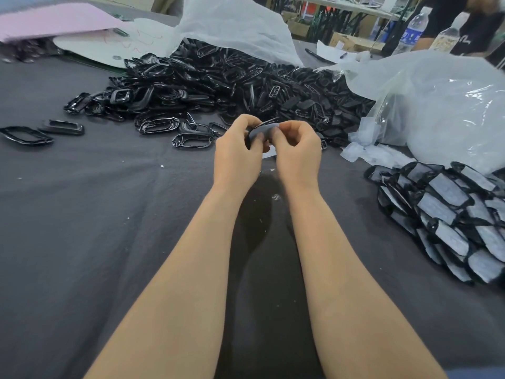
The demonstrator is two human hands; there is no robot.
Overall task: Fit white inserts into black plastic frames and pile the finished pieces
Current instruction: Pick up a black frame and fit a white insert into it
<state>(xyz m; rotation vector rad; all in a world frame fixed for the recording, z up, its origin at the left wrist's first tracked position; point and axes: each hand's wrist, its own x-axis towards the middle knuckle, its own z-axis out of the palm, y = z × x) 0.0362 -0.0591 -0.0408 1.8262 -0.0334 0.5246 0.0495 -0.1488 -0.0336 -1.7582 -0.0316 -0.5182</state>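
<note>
Two hands (237, 157) (299, 155), two bottles (413, 30) (448, 35)

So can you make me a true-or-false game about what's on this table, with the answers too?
1. The left hand and the right hand both hold one black frame. True.
2. The pile of finished pieces lies on the person's left. False: it lies on the right.
3. A heap of empty black frames lies beyond the hands. True.
4. The tablecloth is red. False: it is dark grey.
</note>
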